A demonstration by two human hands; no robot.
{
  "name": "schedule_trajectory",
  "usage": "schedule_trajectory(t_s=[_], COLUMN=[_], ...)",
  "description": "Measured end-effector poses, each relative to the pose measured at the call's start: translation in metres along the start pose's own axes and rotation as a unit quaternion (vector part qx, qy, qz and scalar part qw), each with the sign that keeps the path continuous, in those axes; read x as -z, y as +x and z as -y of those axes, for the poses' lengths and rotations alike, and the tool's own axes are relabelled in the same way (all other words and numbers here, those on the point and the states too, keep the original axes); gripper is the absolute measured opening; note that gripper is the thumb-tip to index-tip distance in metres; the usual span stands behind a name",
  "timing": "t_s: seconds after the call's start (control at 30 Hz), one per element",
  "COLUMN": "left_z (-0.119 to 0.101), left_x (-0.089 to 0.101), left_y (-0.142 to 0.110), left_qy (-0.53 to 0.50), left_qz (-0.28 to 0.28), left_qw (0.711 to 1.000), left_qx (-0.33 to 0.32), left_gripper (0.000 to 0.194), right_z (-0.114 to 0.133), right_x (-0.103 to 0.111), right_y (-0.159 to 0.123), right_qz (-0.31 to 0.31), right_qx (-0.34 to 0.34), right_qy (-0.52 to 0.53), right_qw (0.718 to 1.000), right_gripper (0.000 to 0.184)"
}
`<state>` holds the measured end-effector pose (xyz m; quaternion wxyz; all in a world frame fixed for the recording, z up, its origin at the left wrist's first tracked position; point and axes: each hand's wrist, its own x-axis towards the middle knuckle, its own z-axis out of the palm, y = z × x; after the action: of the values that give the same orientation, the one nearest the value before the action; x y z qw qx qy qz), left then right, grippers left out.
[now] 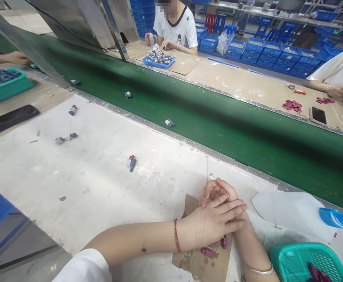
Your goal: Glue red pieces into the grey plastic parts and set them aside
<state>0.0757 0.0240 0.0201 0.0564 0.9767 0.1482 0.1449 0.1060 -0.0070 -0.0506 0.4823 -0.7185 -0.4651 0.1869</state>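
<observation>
My left hand (211,223), with a red braided bracelet at its wrist, lies flat across my right wrist, fingers spread and holding nothing. My right hand (219,190) is loosely curled with its fingers bent toward the left, partly covered by the left; I see nothing in it. Both are over a stained piece of cardboard (199,264) on the white tabletop (101,196). Small dark-pink pieces (208,251) lie on the cardboard below my left hand. A green plastic basket (299,250) holding dark-pink pieces (318,273) stands to the right of my right forearm.
A green conveyor belt (218,121) crosses beyond the table, carrying small grey-blue blocks (169,123). More blocks (131,162) lie on the tabletop. A clear bottle with a blue nozzle (335,217) lies at right. Co-workers (177,27) sit across the belt; another's hand (17,57) shows at left.
</observation>
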Motion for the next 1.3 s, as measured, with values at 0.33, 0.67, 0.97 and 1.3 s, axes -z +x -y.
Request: schedule_trajectory(t_s=[0.33,0.67,0.97,1.3], left_z=[0.006,0.028,0.041,0.054], left_x=[0.009,0.019,0.016,0.016], left_y=[0.008,0.01,0.005,0.001], left_qy=[0.013,-0.071,-0.064,-0.103], left_qz=[-0.063,-0.1,-0.128,-0.091], left_qw=[0.997,0.991,0.99,0.99], left_qx=[-0.032,-0.046,-0.003,0.012], left_gripper=[0.023,0.03,0.039,0.036], right_z=[-0.027,0.005,-0.005,0.007], right_x=[0.03,0.063,0.051,0.055], right_y=[0.062,0.113,0.121,0.118], right_qz=[0.256,0.475,0.439,0.49], right_qx=[-0.134,-0.225,-0.267,-0.239], right_qy=[0.186,0.362,0.444,0.413], right_qw=[0.939,0.77,0.734,0.729], right_gripper=[0.044,0.059,0.039,0.054])
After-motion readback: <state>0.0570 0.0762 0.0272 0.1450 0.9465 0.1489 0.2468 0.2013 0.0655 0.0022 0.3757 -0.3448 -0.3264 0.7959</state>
